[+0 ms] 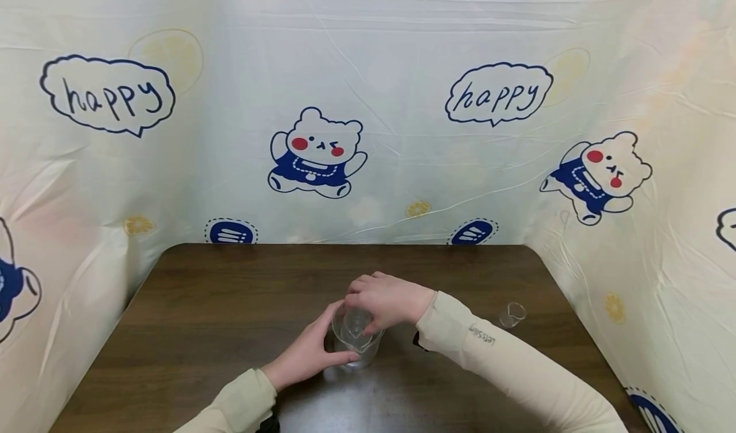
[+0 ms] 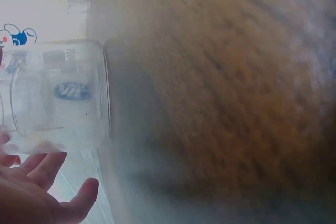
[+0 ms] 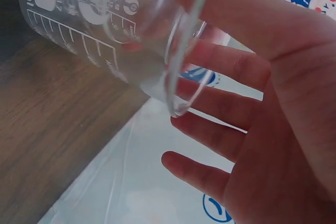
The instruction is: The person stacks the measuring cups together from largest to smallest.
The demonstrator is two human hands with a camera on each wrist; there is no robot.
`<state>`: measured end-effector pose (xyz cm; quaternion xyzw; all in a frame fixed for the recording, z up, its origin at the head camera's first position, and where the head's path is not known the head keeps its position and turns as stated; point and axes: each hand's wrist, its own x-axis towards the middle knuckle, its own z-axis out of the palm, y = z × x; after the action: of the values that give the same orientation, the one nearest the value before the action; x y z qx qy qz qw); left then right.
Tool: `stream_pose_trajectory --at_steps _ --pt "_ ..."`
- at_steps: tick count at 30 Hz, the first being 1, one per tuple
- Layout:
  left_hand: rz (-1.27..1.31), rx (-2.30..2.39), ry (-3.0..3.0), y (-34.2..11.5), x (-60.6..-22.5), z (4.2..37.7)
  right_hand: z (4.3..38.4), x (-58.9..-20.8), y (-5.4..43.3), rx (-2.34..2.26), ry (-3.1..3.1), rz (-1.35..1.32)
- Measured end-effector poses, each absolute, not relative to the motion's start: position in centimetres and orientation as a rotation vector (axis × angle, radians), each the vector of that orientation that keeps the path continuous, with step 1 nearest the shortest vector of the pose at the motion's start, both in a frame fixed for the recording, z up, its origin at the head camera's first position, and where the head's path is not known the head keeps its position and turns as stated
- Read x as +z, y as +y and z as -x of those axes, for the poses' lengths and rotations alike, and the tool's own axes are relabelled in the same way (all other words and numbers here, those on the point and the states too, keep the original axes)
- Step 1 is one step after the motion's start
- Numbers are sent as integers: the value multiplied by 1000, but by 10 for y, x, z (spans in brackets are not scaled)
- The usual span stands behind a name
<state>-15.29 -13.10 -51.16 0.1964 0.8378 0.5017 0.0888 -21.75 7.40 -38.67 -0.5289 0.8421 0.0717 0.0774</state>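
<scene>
A large clear glass beaker with white volume markings stands on the dark wooden table. My left hand grips it from the left, thumb across the near side and fingers round the far side. Inside it sits a smaller glass beaker, whose outline shows through the large wall in the left wrist view. From above, my right hand reaches over the large rim and holds the smaller beaker between thumb and fingers. In the right wrist view the large beaker's printed scale faces the camera.
A tiny glass beaker stands apart on the right side of the table, beyond my right forearm. A pale printed curtain hangs along the table's back and both sides.
</scene>
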Motion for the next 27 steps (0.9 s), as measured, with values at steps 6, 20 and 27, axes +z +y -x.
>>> stream_pose_trajectory --at_steps 6,20,27 --pt "-569 1494 2491 -130 -511 152 219 -396 71 288 2516 1611" --pt "-570 1517 2475 -130 -512 153 218 -408 66 439 2550 1632" --pt "-548 1526 2463 -129 -514 154 214 -405 64 499 2578 1636"
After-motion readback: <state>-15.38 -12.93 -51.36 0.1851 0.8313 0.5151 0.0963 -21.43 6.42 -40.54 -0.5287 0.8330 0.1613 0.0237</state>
